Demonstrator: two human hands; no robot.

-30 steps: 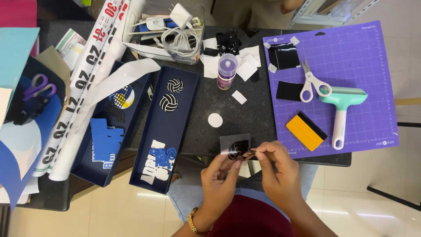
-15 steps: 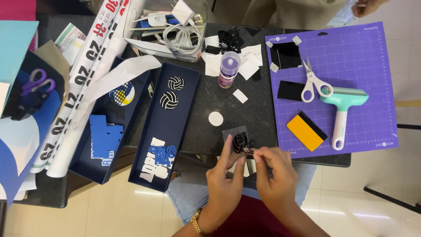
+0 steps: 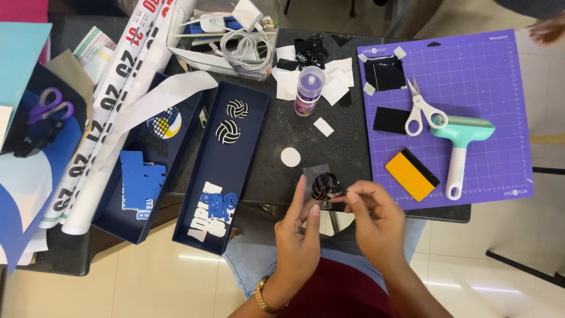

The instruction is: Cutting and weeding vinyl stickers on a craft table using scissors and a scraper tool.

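Weeding step, seemingly: left hand held the black volleyball decal in its grip, right hand pinched its edge; next move wanted a slow, careful peel.

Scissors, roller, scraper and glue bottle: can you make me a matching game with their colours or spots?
Things:
1. scissors
2. roller
3. scraper
4. glue bottle

Clues:
A. yellow with a black edge
B. white handles
C. on the dark table, off the purple mat
D. teal handle

Pairs: 1-B, 2-D, 3-A, 4-C
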